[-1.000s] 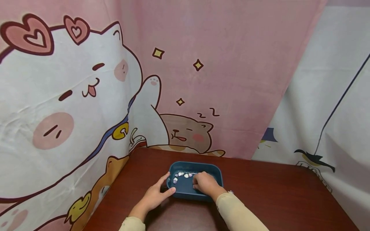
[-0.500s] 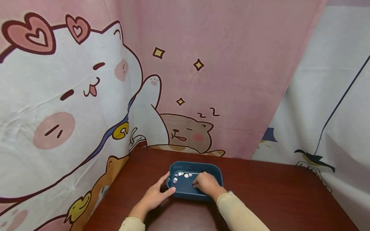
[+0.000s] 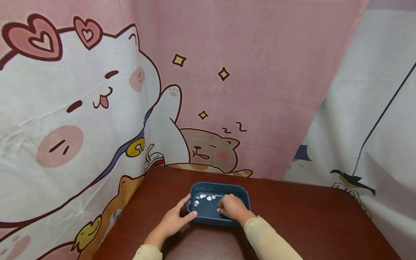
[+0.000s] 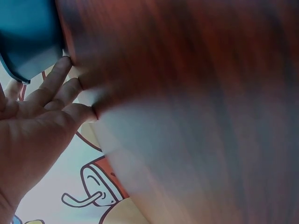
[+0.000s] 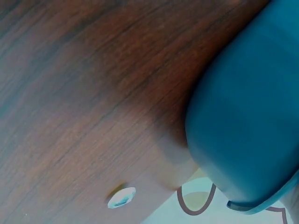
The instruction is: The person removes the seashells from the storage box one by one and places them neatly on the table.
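Observation:
A dark blue rectangular plastic tray stands on the table. Along its far and left inner sides lie several small white and lilac stones. My left hand rests at the tray's left end, thumb and fingers spread, fingertips by the rim; the left wrist view shows its fingers on the table beside the blue wall. My right hand reaches inside the tray's right half with curled fingers. A small whitish stone shows at its fingertips, pinched low over the tray floor. The right wrist view shows none of this hand's fingers.
A small shiny pale oval piece lies on the wood beside the tray, close to my right cuff. The reddish-brown table meets a printed cartoon cloth at its back and left. My right sleeve crosses the table's front.
The right fingers shift slightly inside the tray, and a whitish bit now shows at their tips. The left hand and the tray stay put.

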A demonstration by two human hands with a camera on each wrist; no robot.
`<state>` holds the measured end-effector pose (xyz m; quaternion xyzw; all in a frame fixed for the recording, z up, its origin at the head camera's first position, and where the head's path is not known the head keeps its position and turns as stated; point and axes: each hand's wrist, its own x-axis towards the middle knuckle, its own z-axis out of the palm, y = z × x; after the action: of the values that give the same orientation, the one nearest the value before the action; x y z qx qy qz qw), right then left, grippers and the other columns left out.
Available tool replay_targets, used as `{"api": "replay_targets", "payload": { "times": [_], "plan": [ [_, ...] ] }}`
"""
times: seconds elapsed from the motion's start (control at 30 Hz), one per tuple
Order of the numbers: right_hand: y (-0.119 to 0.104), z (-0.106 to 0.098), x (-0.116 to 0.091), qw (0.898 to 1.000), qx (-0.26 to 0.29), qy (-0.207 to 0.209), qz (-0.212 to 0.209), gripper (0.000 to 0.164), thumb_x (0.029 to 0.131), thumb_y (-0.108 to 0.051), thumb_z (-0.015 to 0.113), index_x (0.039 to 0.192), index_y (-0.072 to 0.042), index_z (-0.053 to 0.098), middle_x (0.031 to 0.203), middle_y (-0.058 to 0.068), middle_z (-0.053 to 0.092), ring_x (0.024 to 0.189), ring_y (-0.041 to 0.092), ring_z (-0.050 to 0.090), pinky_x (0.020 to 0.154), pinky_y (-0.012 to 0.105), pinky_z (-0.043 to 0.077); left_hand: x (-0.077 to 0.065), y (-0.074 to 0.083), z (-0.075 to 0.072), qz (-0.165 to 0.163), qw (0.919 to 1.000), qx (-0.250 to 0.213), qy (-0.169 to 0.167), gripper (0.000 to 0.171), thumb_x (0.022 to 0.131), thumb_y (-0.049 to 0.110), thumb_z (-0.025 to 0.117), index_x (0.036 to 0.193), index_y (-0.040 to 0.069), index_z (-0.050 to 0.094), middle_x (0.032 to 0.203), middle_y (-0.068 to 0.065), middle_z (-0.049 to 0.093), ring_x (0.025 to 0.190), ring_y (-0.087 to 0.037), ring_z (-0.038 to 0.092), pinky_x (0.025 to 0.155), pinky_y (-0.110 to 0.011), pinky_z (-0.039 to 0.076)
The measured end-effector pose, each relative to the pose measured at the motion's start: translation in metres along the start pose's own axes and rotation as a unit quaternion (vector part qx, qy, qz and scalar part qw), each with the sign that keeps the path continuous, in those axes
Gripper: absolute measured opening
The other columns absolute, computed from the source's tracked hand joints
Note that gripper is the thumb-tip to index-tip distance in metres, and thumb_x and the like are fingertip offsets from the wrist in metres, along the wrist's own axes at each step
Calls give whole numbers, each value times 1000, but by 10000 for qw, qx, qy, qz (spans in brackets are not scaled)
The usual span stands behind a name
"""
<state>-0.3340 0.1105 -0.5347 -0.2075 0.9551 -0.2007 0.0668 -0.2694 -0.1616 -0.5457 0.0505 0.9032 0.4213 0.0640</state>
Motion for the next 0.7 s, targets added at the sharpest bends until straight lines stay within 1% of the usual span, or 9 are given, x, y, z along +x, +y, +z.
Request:
{"api": "replay_targets", "payload": {
  "times": [0.13,0.23,0.3,0.4,0.47,0.57,0.63,0.7],
  "plan": [
    [1,1,0,10000,-17,12,12,13,95,-19,82,102,-9,86,98,4,83,90,18,73,91,47,64,0,-1,1,-28,10000,0,-14,90,92,71,69,167,33,35,161,-19,53,141,-49,56,107,-80,43],
    [1,0,0,10000,-62,47,26,14,94,-21,82,101,-10,86,98,3,82,89,17,72,92,47,64,0,-3,1,-21,10000,29,-5,89,93,69,70,167,34,36,161,-19,53,140,-49,56,107,-80,44],
    [2,-6,-2,9998,-79,174,-21,13,93,-22,82,100,-11,86,96,2,82,86,16,70,89,47,64,0,-4,2,-29,10000,50,7,88,93,69,70,167,34,36,161,-18,53,140,-48,57,107,-79,44],
    [9,-25,-8,9979,-85,638,-119,14,93,-23,82,101,-12,86,96,0,82,85,13,71,85,45,65,0,-5,3,-9,10000,60,6,87,93,68,71,167,34,37,160,-18,54,139,-47,57,107,-79,44],
    [20,-43,-16,9949,-71,1000,-83,15,92,-24,83,103,-13,86,96,-2,82,85,12,72,83,43,65,0,-4,4,14,10000,41,-11,87,94,67,71,167,34,36,160,-18,55,139,-47,57,107,-79,44],
    [50,-68,-34,9898,-45,1421,76,14,91,-22,83,102,-13,86,97,-1,83,84,12,74,79,42,64,1,-4,3,71,10000,22,-48,88,94,67,70,167,33,35,159,-19,56,138,-47,58,106,-80,44],
    [74,-79,-49,9879,43,1521,288,12,90,-19,83,100,-12,85,96,0,83,82,11,73,76,40,63,2,-5,2,116,9999,31,-38,88,94,66,70,168,33,35,158,-19,56,138,-47,58,106,-80,45],
    [98,-81,-63,9879,151,1469,466,10,90,-17,83,97,-11,85,94,1,82,79,10,71,72,37,61,1,-6,0,141,9999,57,-10,88,94,66,70,168,33,35,158,-19,57,138,-46,59,106,-79,45]
  ]
}}
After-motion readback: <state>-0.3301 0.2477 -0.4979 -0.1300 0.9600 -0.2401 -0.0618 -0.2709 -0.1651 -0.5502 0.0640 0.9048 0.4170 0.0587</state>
